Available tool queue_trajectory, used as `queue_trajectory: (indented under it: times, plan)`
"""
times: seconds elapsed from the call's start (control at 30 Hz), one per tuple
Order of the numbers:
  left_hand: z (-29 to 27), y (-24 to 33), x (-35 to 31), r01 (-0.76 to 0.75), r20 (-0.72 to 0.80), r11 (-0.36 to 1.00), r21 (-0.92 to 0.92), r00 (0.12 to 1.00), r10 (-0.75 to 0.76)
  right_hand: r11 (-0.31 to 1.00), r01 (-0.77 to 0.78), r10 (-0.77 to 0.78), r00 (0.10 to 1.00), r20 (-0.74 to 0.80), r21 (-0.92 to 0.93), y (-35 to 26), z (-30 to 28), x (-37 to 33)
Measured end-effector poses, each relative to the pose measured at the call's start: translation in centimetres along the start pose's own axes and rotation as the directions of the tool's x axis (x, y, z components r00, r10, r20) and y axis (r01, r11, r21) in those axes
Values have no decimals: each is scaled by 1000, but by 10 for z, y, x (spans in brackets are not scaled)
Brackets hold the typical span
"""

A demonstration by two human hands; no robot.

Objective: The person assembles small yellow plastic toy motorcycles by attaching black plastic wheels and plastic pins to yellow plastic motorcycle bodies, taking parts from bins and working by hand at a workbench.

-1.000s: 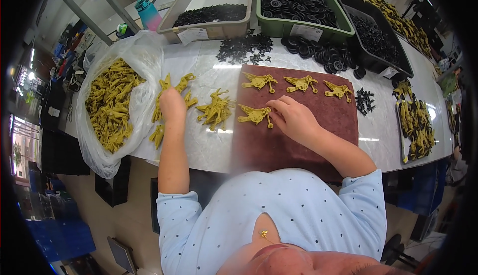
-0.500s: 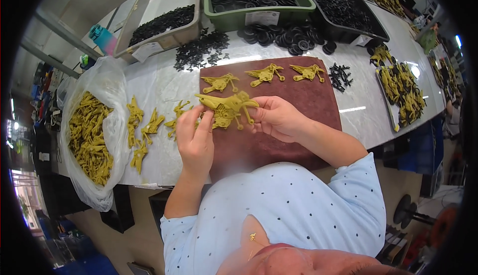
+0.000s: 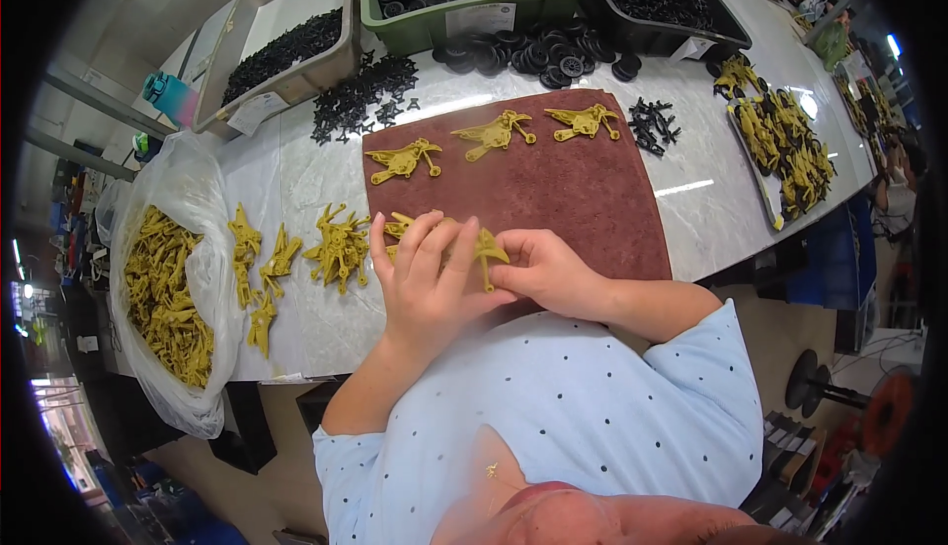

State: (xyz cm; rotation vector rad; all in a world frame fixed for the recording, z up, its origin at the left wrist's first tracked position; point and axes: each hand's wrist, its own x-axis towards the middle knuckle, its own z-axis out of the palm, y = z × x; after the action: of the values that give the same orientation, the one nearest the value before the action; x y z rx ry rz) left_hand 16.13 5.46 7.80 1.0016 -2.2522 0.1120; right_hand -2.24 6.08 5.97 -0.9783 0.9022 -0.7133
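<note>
Both hands are on a mustard-yellow plastic moulded part [image 3: 488, 247], low over the near side of a maroon cloth mat [image 3: 612, 214]. My left hand [image 3: 427, 273] curls over the part from above and hides most of it. From the other side, my right hand [image 3: 555, 273] pinches its end between thumb and fingers. Similar yellow parts lie in a row on the far side of the mat: a left one [image 3: 405, 161], a middle one [image 3: 494, 135] and a right one [image 3: 584, 123]. A small cluster of yellow parts [image 3: 340, 249] rests left of my left hand.
A clear plastic bag [image 3: 215, 239] full of yellow parts stands at left. Along the back are a grey bin [image 3: 207, 101], a green bin [image 3: 395, 37] of black wheels, and a black bin [image 3: 726, 37]. Loose wheels [image 3: 563, 61] lie before them. Assembled pieces [image 3: 785, 155] fill a tray at right.
Both hands have drawn the yellow part nearer to my body. My left hand has turned over it, covering more of it. The view has shifted slightly.
</note>
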Motion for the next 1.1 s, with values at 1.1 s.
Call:
queue_trajectory:
  times: [1.1]
  plan:
    - [-4,-122,-72,615,87,713,336,734,-673,643,-172,-72,957,-282,-746,-7,-83,30]
